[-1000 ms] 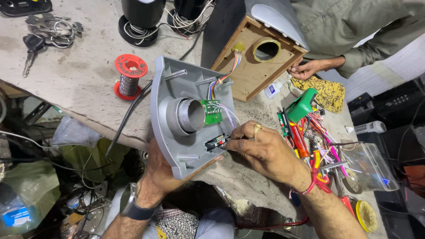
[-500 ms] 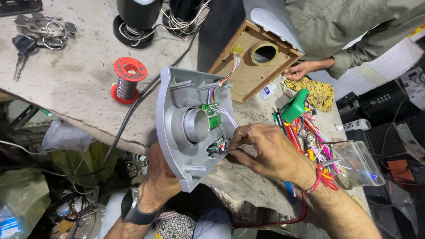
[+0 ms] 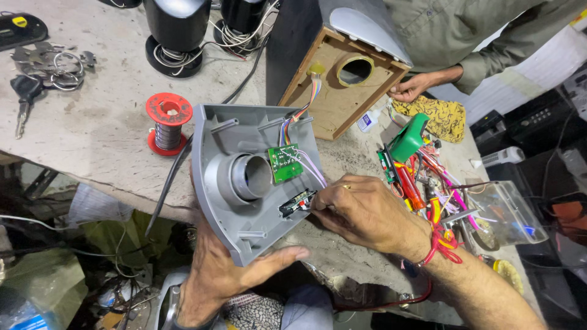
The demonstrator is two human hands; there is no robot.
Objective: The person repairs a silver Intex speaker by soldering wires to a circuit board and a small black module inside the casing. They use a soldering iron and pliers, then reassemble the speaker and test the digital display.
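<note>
Holding one grey panel over the counter edge

One left hand (image 3: 229, 278) cups the panel (image 3: 244, 183) from beneath, thumb out along its lower edge. One right hand (image 3: 361, 211) pinches shut at a small black part (image 3: 296, 203); what its fingertips grip is hidden. Farther: one green board (image 3: 285, 163), one solder spool (image 3: 168, 122), one wooden box (image 3: 342, 85), two black speakers, tops cut off.

A matt grey plastic panel (image 3: 244, 183) is seen, smooth, with a glossy green circuit board (image 3: 285, 163) fixed on it. Raw, dull wood is shown on the speaker box (image 3: 342, 91). The worktop (image 3: 104, 122) is rough, stained stone. Shiny metal is noted on the keys (image 3: 49, 64).
</note>
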